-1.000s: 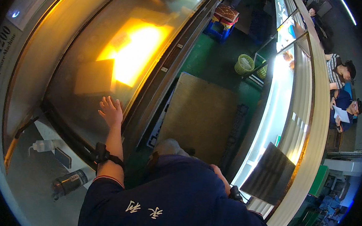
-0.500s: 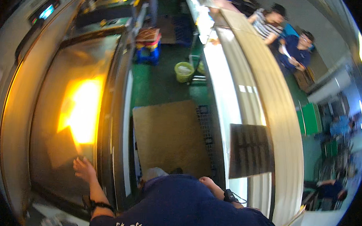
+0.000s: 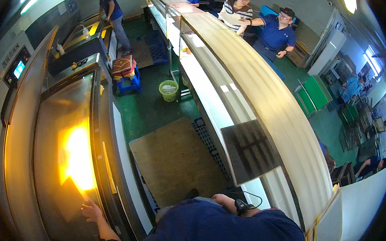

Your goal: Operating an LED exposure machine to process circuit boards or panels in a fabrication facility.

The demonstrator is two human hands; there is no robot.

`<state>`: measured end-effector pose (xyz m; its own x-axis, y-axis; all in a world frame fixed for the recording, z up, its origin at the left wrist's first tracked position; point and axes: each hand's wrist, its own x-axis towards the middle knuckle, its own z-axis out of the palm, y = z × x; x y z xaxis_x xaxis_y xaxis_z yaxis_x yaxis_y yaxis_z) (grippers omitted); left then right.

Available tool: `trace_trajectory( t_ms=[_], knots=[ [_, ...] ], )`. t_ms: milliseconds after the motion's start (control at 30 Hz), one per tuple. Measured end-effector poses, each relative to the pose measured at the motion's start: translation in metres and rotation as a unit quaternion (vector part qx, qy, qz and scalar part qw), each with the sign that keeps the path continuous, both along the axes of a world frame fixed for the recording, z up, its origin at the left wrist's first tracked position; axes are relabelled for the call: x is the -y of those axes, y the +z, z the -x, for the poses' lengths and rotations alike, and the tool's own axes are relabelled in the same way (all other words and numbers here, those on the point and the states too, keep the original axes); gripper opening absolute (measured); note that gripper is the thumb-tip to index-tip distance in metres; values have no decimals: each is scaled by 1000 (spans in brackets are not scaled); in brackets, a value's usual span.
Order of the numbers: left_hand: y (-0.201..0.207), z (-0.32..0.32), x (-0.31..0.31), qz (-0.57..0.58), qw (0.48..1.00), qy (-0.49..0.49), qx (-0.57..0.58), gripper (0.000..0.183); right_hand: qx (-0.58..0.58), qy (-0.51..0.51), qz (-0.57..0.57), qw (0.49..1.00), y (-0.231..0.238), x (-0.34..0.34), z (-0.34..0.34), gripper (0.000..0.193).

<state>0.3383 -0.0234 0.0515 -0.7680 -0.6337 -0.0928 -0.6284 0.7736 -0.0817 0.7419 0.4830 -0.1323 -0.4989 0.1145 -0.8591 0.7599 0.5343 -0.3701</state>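
Note:
My left hand (image 3: 91, 212) hovers over or touches the bed of a large framed machine (image 3: 51, 128), its fingers spread and nothing gripped. Just beside the fingertips lies a flat square sheet (image 3: 67, 197), dim against the strong yellow glow on the bed. Whether the fingertips touch the sheet, I cannot tell. My right hand (image 3: 224, 201) rests low by my waist, fingers curled in and partly covered by my shirt; a black wrist device with a cord is on that arm. Nothing shows in that hand. Nearest to it is a dark striped panel (image 3: 251, 151).
The striped panel lies across a long bench (image 3: 267, 85) with a lit strip along my right. A brown board (image 3: 177, 157) covers the floor between machine and bench. Further off stand a green basket (image 3: 168, 90) and a blue stool (image 3: 129, 82). Several co-workers stand around.
My view has swung, bringing more of the far room into sight. The left hand stays by the square sheet, fingers still spread. Across the bench, a co-worker's arm now reaches out with a pale sheet.

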Motion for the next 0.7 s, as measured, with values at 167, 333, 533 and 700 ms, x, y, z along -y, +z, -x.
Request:
trace_trajectory(
  t_ms=[167, 333, 533, 700],
  knots=[
    [-9, 13, -10, -11, 999, -18, -32, 71, -89, -49, -3, 995, -16, 18, -14, 41],
    [-24, -5, 21, -10, 961, -268, -72, 65, -92, -88, -73, 989, 2, 35, -17, 38],
    [-48, 18, 41, 34, 933, -343, -103, 61, -195, -317, -82, 924, -142, 37, -35, 37],
    [-42, 3, 11, -41, 947, -304, -98, 64, -112, -165, -114, 973, -289, 35, -153, 33]
  ],
)
